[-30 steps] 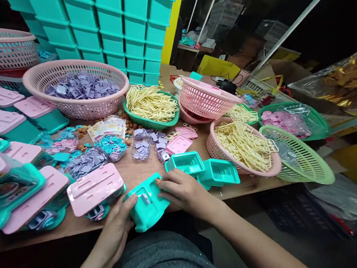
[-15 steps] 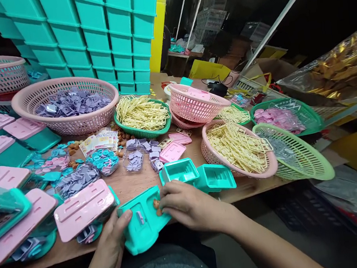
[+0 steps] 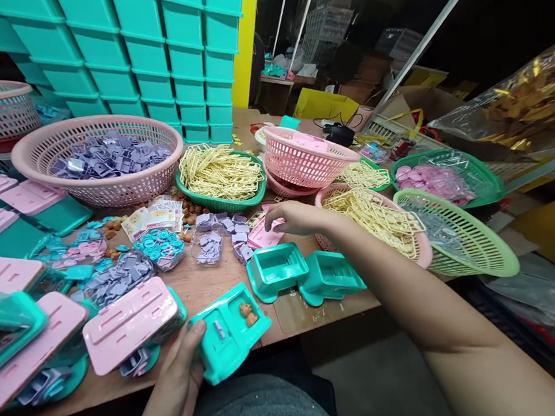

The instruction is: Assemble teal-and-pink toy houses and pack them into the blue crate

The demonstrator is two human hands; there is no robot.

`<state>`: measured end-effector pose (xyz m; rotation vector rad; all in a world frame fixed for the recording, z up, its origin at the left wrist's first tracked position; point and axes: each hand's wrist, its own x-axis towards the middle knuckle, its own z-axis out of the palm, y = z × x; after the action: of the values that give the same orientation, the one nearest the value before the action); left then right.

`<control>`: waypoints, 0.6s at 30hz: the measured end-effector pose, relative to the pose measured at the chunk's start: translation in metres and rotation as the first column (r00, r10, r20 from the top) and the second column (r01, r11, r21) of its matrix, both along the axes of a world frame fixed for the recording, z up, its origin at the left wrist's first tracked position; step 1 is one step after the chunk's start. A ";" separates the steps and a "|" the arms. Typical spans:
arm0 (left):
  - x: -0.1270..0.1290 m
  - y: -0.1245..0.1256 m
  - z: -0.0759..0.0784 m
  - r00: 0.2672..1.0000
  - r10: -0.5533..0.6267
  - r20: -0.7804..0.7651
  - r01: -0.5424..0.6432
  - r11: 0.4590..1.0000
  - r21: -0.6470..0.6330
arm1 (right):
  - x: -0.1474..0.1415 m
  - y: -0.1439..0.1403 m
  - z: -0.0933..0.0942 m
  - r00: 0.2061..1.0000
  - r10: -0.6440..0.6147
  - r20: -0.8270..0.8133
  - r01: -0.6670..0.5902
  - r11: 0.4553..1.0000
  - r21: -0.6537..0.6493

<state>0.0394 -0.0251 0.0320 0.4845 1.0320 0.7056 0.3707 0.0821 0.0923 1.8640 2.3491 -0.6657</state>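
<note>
Glossy moulded teal tray (image 3: 231, 333)

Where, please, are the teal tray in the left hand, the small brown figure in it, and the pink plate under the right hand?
teal tray (image 3: 228, 335), head view, its floor.
brown figure (image 3: 246, 313), head view, its body.
pink plate (image 3: 264, 235), head view, its top face.

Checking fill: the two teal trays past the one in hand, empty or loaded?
Empty: both teal trays sit open side up, showing bare insides.
</note>
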 end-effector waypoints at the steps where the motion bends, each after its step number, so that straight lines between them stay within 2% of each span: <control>1: -0.001 0.001 -0.002 1.000 -0.002 0.011 0.002 1.000 -0.001 | -0.003 0.005 -0.002 0.997 -0.014 0.078 0.019 0.998 -0.061; 3: -0.005 0.002 -0.005 0.999 -0.014 0.030 0.014 1.000 -0.007 | -0.006 0.011 -0.007 0.978 -0.030 0.206 0.062 0.987 -0.150; 5: -0.008 0.002 -0.008 0.999 -0.022 0.038 0.022 1.000 -0.017 | -0.008 0.014 -0.012 0.958 -0.056 0.281 0.107 0.979 -0.172; 10: -0.016 -0.001 -0.013 0.999 -0.027 0.038 0.027 1.000 -0.012 | -0.016 0.014 -0.008 0.915 -0.116 0.387 0.161 0.983 -0.086; 14: -0.019 -0.002 -0.012 1.000 -0.010 0.029 0.010 1.000 -0.009 | -0.041 0.009 -0.001 0.957 -0.048 0.286 0.057 0.998 -0.024; 16: -0.018 -0.001 -0.009 1.000 -0.009 0.024 0.010 1.000 -0.014 | -0.056 0.000 0.001 0.984 0.035 0.175 -0.033 0.999 -0.017; 18: -0.015 0.000 -0.005 1.000 -0.013 0.020 0.014 1.000 -0.011 | -0.069 -0.016 0.001 0.992 0.124 0.026 -0.126 0.990 0.065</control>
<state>0.0244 -0.0248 0.0266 0.4733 1.0122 0.6911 0.3014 0.0663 0.0933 1.7210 2.4786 -0.5578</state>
